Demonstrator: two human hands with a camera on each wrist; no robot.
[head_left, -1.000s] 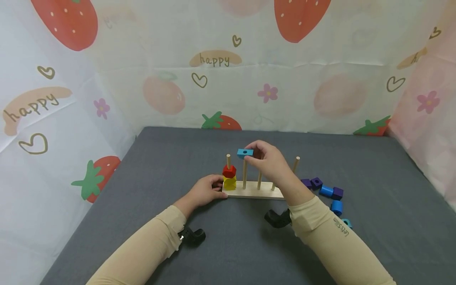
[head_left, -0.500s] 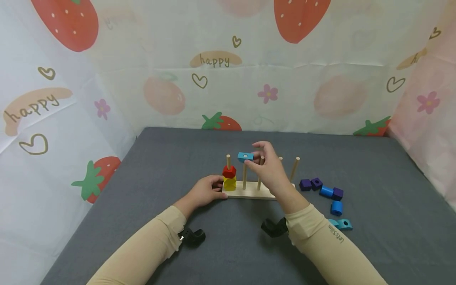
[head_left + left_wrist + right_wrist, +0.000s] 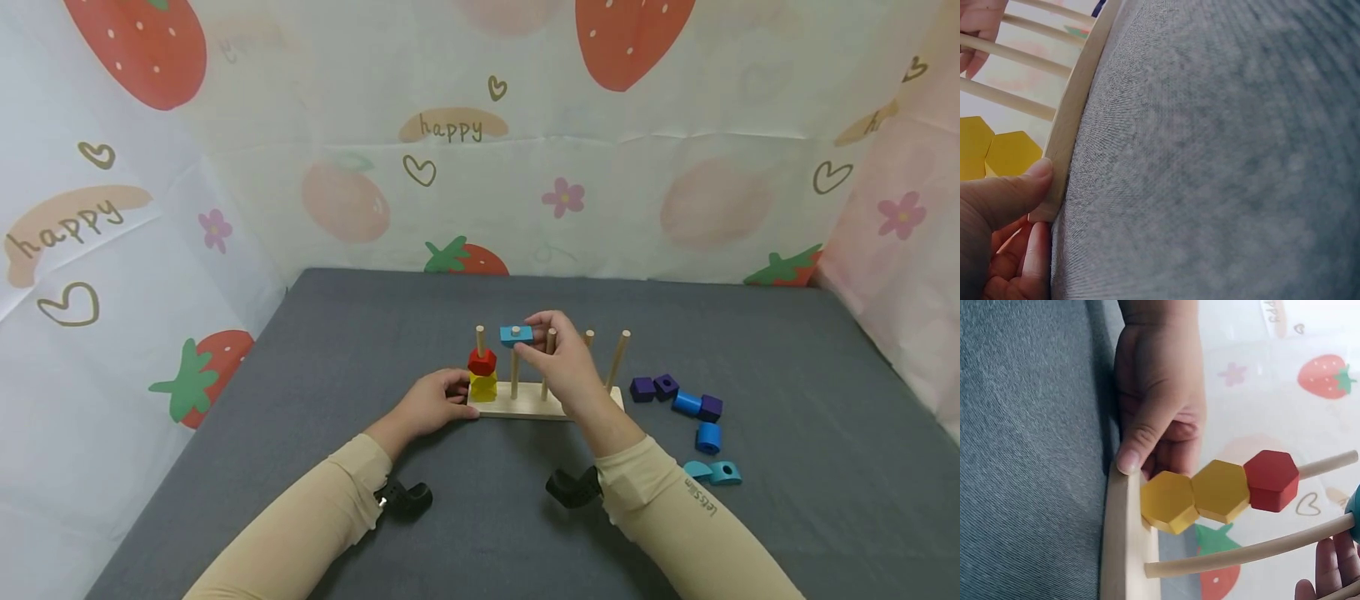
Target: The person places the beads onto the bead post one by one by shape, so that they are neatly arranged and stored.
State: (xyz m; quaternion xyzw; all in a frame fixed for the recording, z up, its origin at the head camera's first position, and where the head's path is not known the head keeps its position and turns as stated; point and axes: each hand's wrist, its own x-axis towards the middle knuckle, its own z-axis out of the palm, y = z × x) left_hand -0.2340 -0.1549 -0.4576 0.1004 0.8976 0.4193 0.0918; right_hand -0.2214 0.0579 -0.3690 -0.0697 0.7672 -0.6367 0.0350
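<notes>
My left hand (image 3: pixel 431 402) grips the left end of a wooden peg stand (image 3: pixel 525 408), thumb along its front edge in the left wrist view. On the leftmost peg, a red hexagonal block (image 3: pixel 1272 478) sits above two yellow hexagonal blocks (image 3: pixel 1219 490). My right hand (image 3: pixel 566 365) pinches a light blue half-round block (image 3: pixel 507 337), flat side up, at the top of the second peg (image 3: pixel 514 375). That peg's tip shows in the block's hole. In the right wrist view only an edge of this block shows.
Right of the stand lie several dark purple cubes (image 3: pixel 642 389), two blue cylinder-like blocks (image 3: pixel 708 437) and two more light blue half-round blocks (image 3: pixel 726 473). Three bare pegs (image 3: pixel 619 358) rise behind and beside my right hand. Grey cloth (image 3: pixel 375 317) covers the table, and a printed curtain (image 3: pixel 480 200) hangs behind.
My right hand has lowered the light blue block slightly, and the second peg's tip now comes up through its hole. My left hand has stayed on the stand.
</notes>
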